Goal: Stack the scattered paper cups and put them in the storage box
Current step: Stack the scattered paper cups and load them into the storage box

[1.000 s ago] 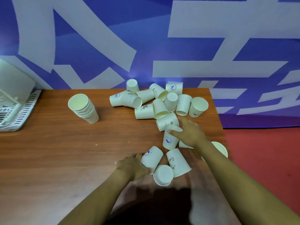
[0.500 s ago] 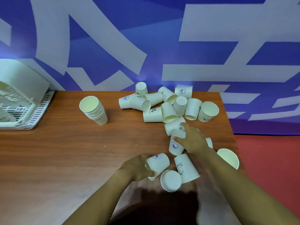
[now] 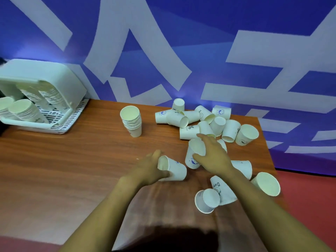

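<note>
Stretching across the view, the wooden table [image 3: 72, 170] is carrying everything; taking the upright stack of nested cups [image 3: 131, 120] as the landmark, the white storage box [image 3: 40, 79] is sitting well to its left at the table's far corner, its lid tipped up and several stacks already lying inside; the loose heap of scattered cups [image 3: 209, 122] is lying to the stack's right, most of them on their sides and touching one another. Nearer the person than the stack and to its right, the left hand [image 3: 149, 169] is curling round one cup on its side [image 3: 172, 169], whose mouth is facing left toward the palm and whose long axis is running roughly left to right; just right of that, the right hand [image 3: 212, 157] is gripping a second, roughly upright cup [image 3: 194, 153] from above, mouth uppermost. The two held cups are sitting just beside each other, nearly touching; nesting them looks like the step in hand, and that will probably call for turning the left cup upright first.
</note>
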The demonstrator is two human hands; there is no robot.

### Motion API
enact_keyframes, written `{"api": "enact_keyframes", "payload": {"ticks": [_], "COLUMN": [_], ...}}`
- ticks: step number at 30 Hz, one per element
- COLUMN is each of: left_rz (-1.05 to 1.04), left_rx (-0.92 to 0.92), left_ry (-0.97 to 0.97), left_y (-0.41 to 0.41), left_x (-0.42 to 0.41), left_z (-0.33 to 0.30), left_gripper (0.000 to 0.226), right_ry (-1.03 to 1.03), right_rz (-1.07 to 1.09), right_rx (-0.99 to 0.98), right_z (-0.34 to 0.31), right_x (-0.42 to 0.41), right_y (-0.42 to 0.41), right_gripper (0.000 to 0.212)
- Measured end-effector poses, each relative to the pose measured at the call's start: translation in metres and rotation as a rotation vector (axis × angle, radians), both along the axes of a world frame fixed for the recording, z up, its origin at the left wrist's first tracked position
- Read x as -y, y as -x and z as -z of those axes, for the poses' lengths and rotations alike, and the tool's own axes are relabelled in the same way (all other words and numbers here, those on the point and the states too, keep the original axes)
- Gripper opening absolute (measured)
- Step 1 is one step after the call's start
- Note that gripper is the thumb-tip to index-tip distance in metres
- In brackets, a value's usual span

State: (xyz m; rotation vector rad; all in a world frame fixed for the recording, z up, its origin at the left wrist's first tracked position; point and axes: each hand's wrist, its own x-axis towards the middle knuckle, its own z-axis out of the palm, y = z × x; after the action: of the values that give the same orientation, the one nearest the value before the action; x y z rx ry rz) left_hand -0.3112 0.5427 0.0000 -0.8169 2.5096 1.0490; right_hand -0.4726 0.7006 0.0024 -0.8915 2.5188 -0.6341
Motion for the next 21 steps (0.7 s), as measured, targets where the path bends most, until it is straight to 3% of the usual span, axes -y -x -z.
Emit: {"api": "enact_keyframes", "payload": {"ticks": [10, 16, 21], "left_rz": [0.053, 0.009, 0.036], "left_rx": [-0.191, -0.375, -0.42], "left_ry": [0.008, 0.164, 0.217], "left_y": [-0.057, -0.116, -0.147], "left_x": [0.099, 0.188, 0.235], "left_z": [-0.024, -0.044, -0.042], "left_gripper": [0.075, 0.072, 0.07], "right_ry": [0.034, 0.078, 0.065], "right_rz": [-0.01, 0.015, 0.055], "right_rx": [-0.023, -0.016, 0.007], "right_z": [-0.027, -0.038, -0.043], "right_x": [0.081, 0.168, 0.213], "right_y": [-0.071, -0.132, -0.172], "right_gripper": [0.072, 0.063, 0.061]}}
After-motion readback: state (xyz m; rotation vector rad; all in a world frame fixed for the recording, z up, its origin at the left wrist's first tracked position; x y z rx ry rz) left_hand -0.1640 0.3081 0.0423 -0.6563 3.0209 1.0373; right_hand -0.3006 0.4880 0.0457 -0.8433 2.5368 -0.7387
